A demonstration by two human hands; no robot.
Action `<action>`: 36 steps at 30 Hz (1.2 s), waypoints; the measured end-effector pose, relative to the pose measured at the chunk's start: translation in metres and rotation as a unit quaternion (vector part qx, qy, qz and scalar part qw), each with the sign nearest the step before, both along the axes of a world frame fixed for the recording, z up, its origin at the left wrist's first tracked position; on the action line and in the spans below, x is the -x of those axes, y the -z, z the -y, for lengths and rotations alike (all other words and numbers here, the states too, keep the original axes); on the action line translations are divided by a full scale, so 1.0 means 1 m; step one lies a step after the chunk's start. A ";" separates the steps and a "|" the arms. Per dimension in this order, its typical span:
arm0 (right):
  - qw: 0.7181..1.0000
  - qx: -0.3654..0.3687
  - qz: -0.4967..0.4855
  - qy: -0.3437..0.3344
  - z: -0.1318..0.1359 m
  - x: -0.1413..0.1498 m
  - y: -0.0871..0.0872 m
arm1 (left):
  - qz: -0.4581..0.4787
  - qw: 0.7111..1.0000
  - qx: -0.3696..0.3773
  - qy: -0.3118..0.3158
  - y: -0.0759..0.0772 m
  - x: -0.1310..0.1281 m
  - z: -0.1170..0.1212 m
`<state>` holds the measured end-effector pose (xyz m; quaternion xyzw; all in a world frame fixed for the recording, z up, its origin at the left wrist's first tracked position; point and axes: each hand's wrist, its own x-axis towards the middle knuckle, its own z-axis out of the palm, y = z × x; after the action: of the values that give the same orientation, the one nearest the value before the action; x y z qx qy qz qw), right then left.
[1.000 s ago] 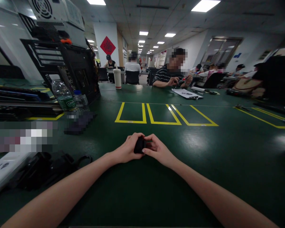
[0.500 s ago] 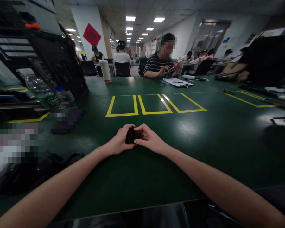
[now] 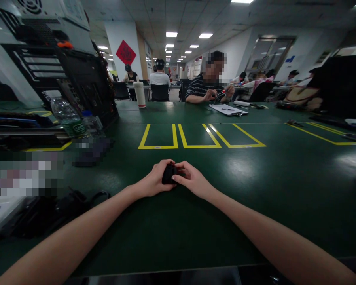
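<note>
Between my two hands is a small black boxy object (image 3: 167,174), too dark for me to make out its kind. My left hand (image 3: 157,178) wraps round its left side, thumb below and fingers over the top. On the other side my right hand (image 3: 192,178) pinches its right edge with thumb and fingertips. Both hands are low over the green table (image 3: 172,229), in front of the yellow tape outlines (image 3: 200,146). The far side of the object is hidden by my fingers.
To the left stand a plastic bottle (image 3: 67,114), a smaller blue-capped bottle (image 3: 93,122) and an opened computer case (image 3: 86,71). Black cables (image 3: 68,206) lie at the near left. Across the table are a white tumbler (image 3: 139,95), a clipboard (image 3: 228,110) and a seated person (image 3: 200,87).
The camera view has shifted, so the scene sits a little lower and further right. Both hands still hold the black object. At the far right, another person's hand has left the view.
</note>
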<state>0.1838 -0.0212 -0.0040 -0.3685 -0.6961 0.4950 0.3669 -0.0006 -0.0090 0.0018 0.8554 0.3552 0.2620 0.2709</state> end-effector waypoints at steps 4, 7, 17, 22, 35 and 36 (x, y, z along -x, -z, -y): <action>0.999 0.019 -0.026 -0.037 0.001 -0.001 -0.002 | -0.007 1.000 -0.017 -0.009 0.000 -0.002 0.001; 0.998 0.021 -0.040 -0.036 0.004 0.000 -0.006 | -0.004 1.000 -0.026 -0.011 0.000 -0.002 0.001; 1.000 0.010 -0.001 0.007 0.003 0.001 -0.005 | 0.003 1.000 -0.009 0.000 0.003 0.001 -0.001; 0.999 0.019 -0.025 -0.026 0.006 0.000 -0.007 | 0.000 1.000 -0.008 -0.002 0.003 0.002 -0.001; 1.000 0.015 -0.005 -0.008 0.002 0.000 -0.007 | -0.010 0.999 -0.032 0.004 -0.001 0.001 0.001; 1.000 0.019 -0.007 -0.017 0.001 0.000 -0.007 | -0.009 0.999 -0.031 0.004 0.000 0.001 0.001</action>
<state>0.1843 -0.0225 0.0031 -0.3597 -0.6903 0.5167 0.3565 -0.0016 -0.0096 0.0021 0.8671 0.3462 0.2639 0.2420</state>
